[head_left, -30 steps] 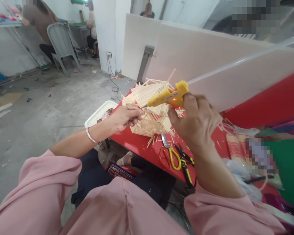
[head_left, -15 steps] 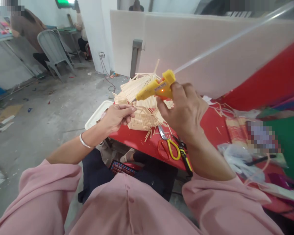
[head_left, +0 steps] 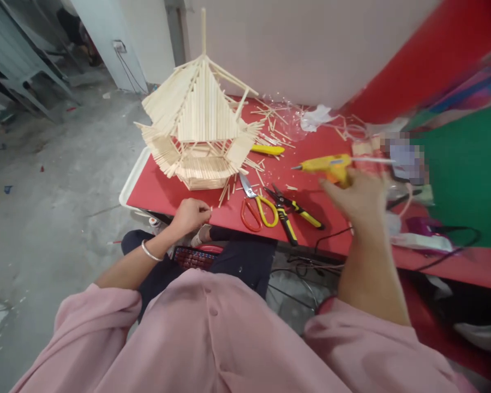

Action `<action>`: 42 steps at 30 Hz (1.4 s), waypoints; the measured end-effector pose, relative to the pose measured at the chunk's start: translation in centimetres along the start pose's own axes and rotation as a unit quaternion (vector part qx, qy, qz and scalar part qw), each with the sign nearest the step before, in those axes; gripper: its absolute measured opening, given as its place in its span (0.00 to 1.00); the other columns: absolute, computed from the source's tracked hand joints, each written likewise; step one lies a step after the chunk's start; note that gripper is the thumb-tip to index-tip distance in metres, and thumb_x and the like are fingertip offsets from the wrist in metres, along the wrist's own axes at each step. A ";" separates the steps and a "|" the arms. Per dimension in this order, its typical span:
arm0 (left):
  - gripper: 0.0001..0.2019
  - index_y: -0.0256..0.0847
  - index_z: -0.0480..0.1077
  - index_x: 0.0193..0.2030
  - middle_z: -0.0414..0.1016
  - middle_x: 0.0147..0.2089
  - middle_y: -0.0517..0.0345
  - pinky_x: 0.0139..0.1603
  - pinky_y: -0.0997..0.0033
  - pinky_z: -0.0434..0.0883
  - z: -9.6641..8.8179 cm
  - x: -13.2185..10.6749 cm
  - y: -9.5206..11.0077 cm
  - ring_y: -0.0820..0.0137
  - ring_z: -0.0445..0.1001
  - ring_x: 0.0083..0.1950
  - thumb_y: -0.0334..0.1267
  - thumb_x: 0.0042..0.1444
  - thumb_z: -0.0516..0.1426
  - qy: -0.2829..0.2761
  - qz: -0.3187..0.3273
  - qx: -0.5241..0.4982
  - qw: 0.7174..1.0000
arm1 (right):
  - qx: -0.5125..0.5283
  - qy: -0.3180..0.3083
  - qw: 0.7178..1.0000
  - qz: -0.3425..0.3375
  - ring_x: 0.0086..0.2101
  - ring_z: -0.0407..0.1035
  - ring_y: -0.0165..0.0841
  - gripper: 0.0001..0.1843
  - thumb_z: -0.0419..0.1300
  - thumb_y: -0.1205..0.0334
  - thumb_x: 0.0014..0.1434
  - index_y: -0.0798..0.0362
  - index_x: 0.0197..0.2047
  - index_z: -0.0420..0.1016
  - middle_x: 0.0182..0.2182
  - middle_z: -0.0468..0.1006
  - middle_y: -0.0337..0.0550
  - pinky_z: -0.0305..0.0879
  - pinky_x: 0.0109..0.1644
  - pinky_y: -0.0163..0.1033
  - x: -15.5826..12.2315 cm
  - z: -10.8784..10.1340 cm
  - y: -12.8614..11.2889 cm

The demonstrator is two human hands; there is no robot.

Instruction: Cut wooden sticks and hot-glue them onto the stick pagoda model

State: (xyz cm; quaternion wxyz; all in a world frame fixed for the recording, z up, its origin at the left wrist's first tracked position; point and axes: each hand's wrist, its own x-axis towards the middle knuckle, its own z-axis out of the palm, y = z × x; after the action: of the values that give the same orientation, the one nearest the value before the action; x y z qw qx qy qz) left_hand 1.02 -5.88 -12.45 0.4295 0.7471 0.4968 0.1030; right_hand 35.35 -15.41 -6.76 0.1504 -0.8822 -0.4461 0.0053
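L hand [head_left: 190, 214] curled closed at near edge of red tabletop [head_left: 163, 191], before pale stick-built pavilion model [head_left: 198, 125]. Well rt of model: yellow hot-glue gun [head_left: 329, 165], R hand [head_left: 358, 194] on its grip, blurred, closure n/d. Judged: pause btw glue beads; next needs nozzle at joint. At table's L edge, white plastic tray [head_left: 127, 183]: contents hidden.

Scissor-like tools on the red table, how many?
2: the red-and-yellow scissors in front of the stick house, and the black-and-yellow snips just right of them. Clutter may hide more.
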 end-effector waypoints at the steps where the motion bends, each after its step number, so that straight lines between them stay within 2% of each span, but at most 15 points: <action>1: 0.09 0.37 0.78 0.25 0.74 0.22 0.59 0.30 0.75 0.64 0.2 0.8 -0.2 0.73 0.72 0.26 0.32 0.54 0.58 0.015 0.006 0.044 0.999 | 0.011 -0.038 0.999 0.004 0.33 0.69 0.42 0.17 0.58 0.42 0.56 0.48 0.34 0.71 0.30 0.75 0.50 0.59 0.36 0.45 0.3 1.2 0.8; 4: 0.11 0.38 0.80 0.28 0.80 0.29 0.55 0.34 0.73 0.63 0.2 2.3 -0.3 0.69 0.74 0.33 0.38 0.57 0.58 0.057 0.020 0.152 0.987 | 0.017 -0.098 0.995 0.007 0.36 0.72 0.43 0.19 0.58 0.45 0.55 0.52 0.40 0.74 0.35 0.79 0.52 0.59 0.37 0.43 1.4 4.1 2.0; 8: 0.15 0.39 0.80 0.32 0.82 0.35 0.51 0.37 0.71 0.65 0.6 2.4 -0.6 0.65 0.76 0.37 0.45 0.60 0.57 0.099 0.018 0.199 0.975 | 0.017 -0.110 0.993 -0.033 0.42 0.73 0.46 0.23 0.55 0.45 0.57 0.54 0.46 0.76 0.43 0.80 0.57 0.60 0.40 0.42 2.0 5.9 1.8; 12: 0.12 0.43 0.80 0.43 0.84 0.42 0.55 0.45 0.72 0.71 2.4 1.5 0.0 0.66 0.80 0.42 0.41 0.60 0.56 0.115 0.067 0.078 0.988 | 0.065 -0.083 0.988 -0.110 0.44 0.73 0.44 0.27 0.53 0.42 0.60 0.54 0.51 0.75 0.46 0.79 0.55 0.63 0.43 0.42 1.7 5.4 0.5; 15: 0.10 0.45 0.81 0.39 0.84 0.41 0.56 0.47 0.72 0.72 4.3 1.3 1.6 0.67 0.81 0.42 0.40 0.59 0.57 0.097 0.108 0.004 0.989 | 0.100 -0.072 0.979 -0.162 0.43 0.73 0.42 0.27 0.53 0.43 0.60 0.54 0.52 0.75 0.46 0.79 0.52 0.64 0.46 0.42 2.4 4.9 0.2; 18: 0.08 0.44 0.81 0.37 0.84 0.38 0.55 0.44 0.72 0.73 5.9 1.8 3.4 0.67 0.81 0.39 0.39 0.59 0.59 0.082 0.127 -0.045 0.987 | 0.092 -0.068 0.980 -0.164 0.42 0.72 0.42 0.26 0.52 0.45 0.61 0.57 0.51 0.75 0.45 0.78 0.55 0.64 0.47 0.43 4.2 5.5 1.5; 21: 0.07 0.44 0.81 0.36 0.84 0.37 0.55 0.43 0.72 0.74 6.8 2.3 4.6 0.67 0.81 0.38 0.39 0.57 0.60 0.078 0.115 -0.094 0.986 | 0.047 -0.073 0.983 -0.159 0.43 0.71 0.43 0.24 0.51 0.48 0.61 0.58 0.48 0.75 0.43 0.78 0.58 0.64 0.48 0.44 5.7 6.6 3.8; 24: 0.07 0.44 0.81 0.35 0.84 0.36 0.56 0.41 0.72 0.74 7.1 2.6 5.1 0.67 0.81 0.37 0.39 0.56 0.60 0.092 0.091 -0.131 0.983 | -0.018 -0.133 0.978 -0.163 0.43 0.71 0.44 0.27 0.52 0.42 0.60 0.57 0.45 0.77 0.42 0.78 0.58 0.63 0.46 0.44 6.3 6.8 5.4; 26: 0.07 0.43 0.81 0.34 0.84 0.34 0.56 0.40 0.72 0.74 7.1 2.6 5.3 0.68 0.80 0.36 0.39 0.56 0.60 0.102 0.074 -0.146 0.981 | -0.048 -0.167 0.972 -0.156 0.44 0.71 0.45 0.29 0.55 0.38 0.58 0.55 0.46 0.79 0.43 0.78 0.57 0.64 0.44 0.44 6.8 6.2 5.4; 28: 0.07 0.43 0.80 0.33 0.83 0.32 0.57 0.38 0.73 0.73 7.0 2.4 5.2 0.69 0.79 0.34 0.39 0.55 0.60 0.108 0.059 -0.157 0.980 | -0.051 -0.142 0.978 -0.147 0.46 0.71 0.47 0.26 0.55 0.42 0.58 0.51 0.48 0.79 0.46 0.79 0.55 0.64 0.44 0.45 8.0 5.5 4.4; 31: 0.08 0.41 0.79 0.29 0.80 0.26 0.59 0.31 0.76 0.70 6.8 1.8 5.0 0.72 0.74 0.27 0.41 0.54 0.60 0.116 0.034 -0.170 0.978 | -0.031 -0.069 0.986 -0.146 0.46 0.72 0.47 0.19 0.52 0.54 0.61 0.48 0.48 0.80 0.47 0.80 0.52 0.64 0.46 0.48 11.7 5.3 1.5; 34: 0.13 0.41 0.76 0.23 0.75 0.22 0.60 0.27 0.77 0.67 6.2 0.9 4.4 0.73 0.71 0.24 0.44 0.55 0.60 0.131 0.007 -0.171 0.977 | -0.021 -0.105 0.984 -0.143 0.47 0.71 0.45 0.18 0.53 0.59 0.62 0.49 0.49 0.81 0.48 0.80 0.53 0.64 0.48 0.47 16.3 6.8 -2.1; 37: 0.13 0.42 0.76 0.25 0.76 0.23 0.60 0.27 0.76 0.68 5.3 -0.1 3.4 0.72 0.72 0.26 0.45 0.55 0.60 0.165 -0.015 -0.165 0.972 | -0.042 -0.138 0.983 -0.116 0.49 0.69 0.45 0.16 0.57 0.62 0.61 0.55 0.49 0.80 0.50 0.78 0.58 0.63 0.52 0.49 19.8 9.1 -4.7; 40: 0.11 0.43 0.78 0.27 0.77 0.25 0.60 0.29 0.75 0.70 4.5 -0.9 2.5 0.71 0.73 0.27 0.45 0.55 0.61 0.207 -0.035 -0.165 0.964 | -0.060 -0.144 0.983 -0.095 0.51 0.68 0.49 0.17 0.62 0.66 0.57 0.63 0.50 0.79 0.50 0.75 0.65 0.64 0.53 0.52 21.6 10.7 -6.0; 42: 0.11 0.42 0.78 0.27 0.76 0.24 0.60 0.28 0.75 0.70 4.1 -1.2 2.1 0.72 0.72 0.26 0.45 0.55 0.61 0.216 -0.047 -0.170 0.960 | -0.067 -0.149 0.983 -0.086 0.53 0.68 0.52 0.19 0.64 0.70 0.54 0.66 0.50 0.78 0.50 0.74 0.67 0.64 0.53 0.52 22.0 11.0 -6.4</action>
State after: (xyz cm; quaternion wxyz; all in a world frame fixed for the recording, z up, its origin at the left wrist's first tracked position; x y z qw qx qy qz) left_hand 4.22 -9.44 -13.04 0.4367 0.5989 0.5877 0.3243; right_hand 42.01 8.36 -12.81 0.0225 -0.8379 -0.5372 0.0942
